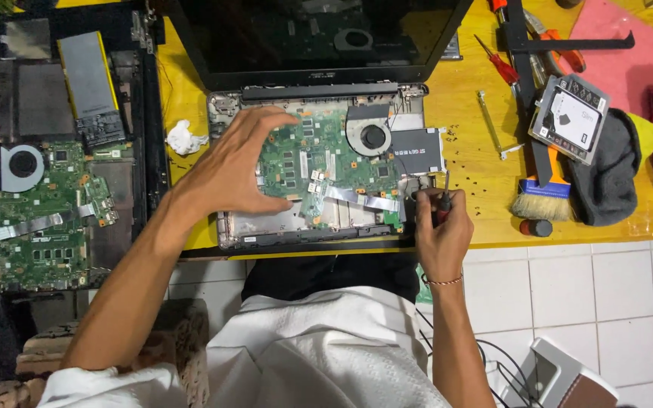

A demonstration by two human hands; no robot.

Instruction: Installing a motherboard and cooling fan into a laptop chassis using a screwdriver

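An opened laptop (228,106) lies on the yellow table (478,166), its green motherboard (326,162) and round fan (372,136) bare. My left hand (236,166) arches over the board's left part, fingertips touching the chassis and board. My right hand (440,227) grips a small red-and-black screwdriver (444,198) held upright at the lower right corner of the chassis, beside a black drive (416,149).
A second stripped laptop with a motherboard (39,219) and fan (20,168) lies at the left. A crumpled tissue (185,138), a brush (542,200), red screwdrivers (502,66), a drive caddy (568,117), a grey cloth (606,177) and pink paper (621,53) lie around.
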